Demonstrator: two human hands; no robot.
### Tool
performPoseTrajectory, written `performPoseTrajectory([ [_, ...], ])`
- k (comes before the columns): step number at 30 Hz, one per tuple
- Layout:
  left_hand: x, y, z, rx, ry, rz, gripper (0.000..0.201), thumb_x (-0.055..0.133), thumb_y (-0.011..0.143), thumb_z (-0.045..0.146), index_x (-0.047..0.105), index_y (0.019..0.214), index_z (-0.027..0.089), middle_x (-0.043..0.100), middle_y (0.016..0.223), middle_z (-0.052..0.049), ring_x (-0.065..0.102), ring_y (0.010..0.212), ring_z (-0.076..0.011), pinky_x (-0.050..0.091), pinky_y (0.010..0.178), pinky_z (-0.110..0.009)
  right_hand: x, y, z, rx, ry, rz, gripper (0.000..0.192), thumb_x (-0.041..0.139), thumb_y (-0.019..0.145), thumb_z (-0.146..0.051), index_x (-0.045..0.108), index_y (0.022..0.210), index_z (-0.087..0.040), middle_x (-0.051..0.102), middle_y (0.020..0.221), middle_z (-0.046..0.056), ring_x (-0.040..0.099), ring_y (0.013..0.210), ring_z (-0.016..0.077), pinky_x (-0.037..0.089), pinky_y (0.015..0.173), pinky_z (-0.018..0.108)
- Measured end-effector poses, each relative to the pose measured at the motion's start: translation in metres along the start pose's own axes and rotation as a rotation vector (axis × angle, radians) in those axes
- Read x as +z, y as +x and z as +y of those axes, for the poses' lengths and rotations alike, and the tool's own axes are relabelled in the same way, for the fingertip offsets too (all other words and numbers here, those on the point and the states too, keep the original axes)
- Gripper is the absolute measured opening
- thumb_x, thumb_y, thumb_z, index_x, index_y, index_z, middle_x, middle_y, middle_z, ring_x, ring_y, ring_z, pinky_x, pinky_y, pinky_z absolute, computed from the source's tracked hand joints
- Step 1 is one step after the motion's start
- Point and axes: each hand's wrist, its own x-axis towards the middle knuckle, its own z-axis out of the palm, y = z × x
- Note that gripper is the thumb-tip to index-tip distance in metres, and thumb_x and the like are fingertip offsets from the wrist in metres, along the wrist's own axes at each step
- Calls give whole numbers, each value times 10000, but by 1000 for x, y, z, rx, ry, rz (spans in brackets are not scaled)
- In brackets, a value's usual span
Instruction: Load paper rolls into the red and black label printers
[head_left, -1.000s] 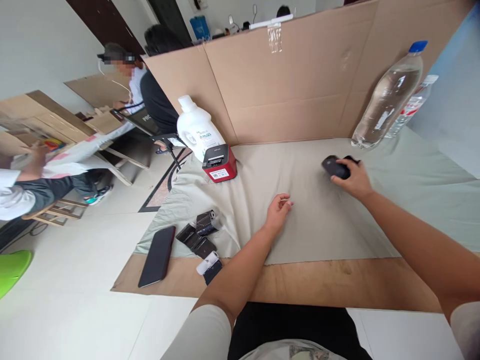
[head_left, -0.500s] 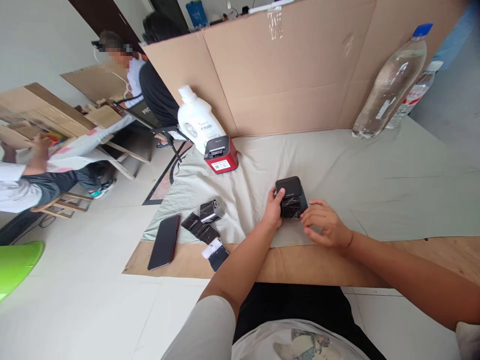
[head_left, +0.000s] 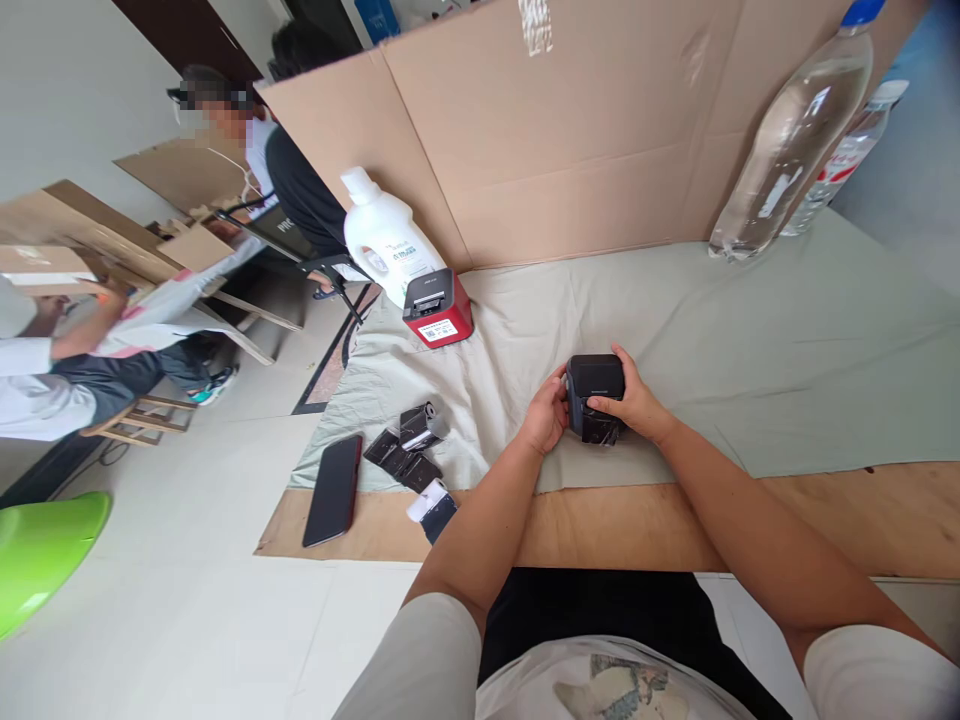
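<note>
Head view: a small black box-shaped device [head_left: 595,392] stands on the pale grey-green cloth [head_left: 750,340] near the front middle of the table, held between both hands. Left hand [head_left: 546,415] is pressed against the device's left side, fingers curled on its edge. Right hand [head_left: 634,402] is clamped on the right side and front, fingers wrapped over the lower face, where a shiny black strip shows. The two hands are close together with only the device between them. Cloth covers most of a brown tabletop [head_left: 825,520], whose bare front edge runs below the forearms. To the left on the cloth lie loose black rolls and strips [head_left: 409,450]; a black phone [head_left: 332,488] lies flat just beside them on the bare board, and a small white-and-dark roll [head_left: 429,508] sits at the table edge. Farther back stands a red and black label printer [head_left: 437,308], touching or just in front of a white plastic jug [head_left: 381,240]. A cardboard screen [head_left: 570,140] stands upright along the far edge. At far right a clear water bottle [head_left: 787,150] stands by the screen, with a second smaller bottle [head_left: 847,160] behind it. Other people sit at another table at left, well apart.
</note>
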Motion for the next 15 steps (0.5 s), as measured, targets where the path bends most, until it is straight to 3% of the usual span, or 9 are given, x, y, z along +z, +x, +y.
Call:
performPoseTrajectory([
  [4, -6, 1, 5, -24, 15, -40, 653, 770, 746, 311, 540, 1351, 223, 716, 901, -23, 650, 718, -150, 512, 693, -274, -3, 0, 0, 6, -1, -1, 1259, 826, 614, -626, 137, 1584, -212, 403, 1530, 176, 409, 1416, 340, 300, 1203, 519],
  [9, -8, 0, 8, -47, 3, -97, 739, 857, 670, 361, 530, 1322, 247, 706, 835, 5, 637, 639, -135, 499, 604, -249, -1, -2, -1, -18, 10, -15, 1305, 831, 614, -620, 71, 1598, -227, 405, 1529, 169, 394, 1428, 342, 277, 1211, 531],
  [15, -7, 3, 6, -32, -14, -30, 727, 860, 651, 327, 557, 1303, 220, 702, 789, 10, 621, 608, -129, 484, 612, -248, -3, -6, -6, 27, 152, -109, 1368, 853, 630, -516, -68, 1602, -236, 422, 1527, 160, 441, 1397, 313, 296, 1201, 515],
])
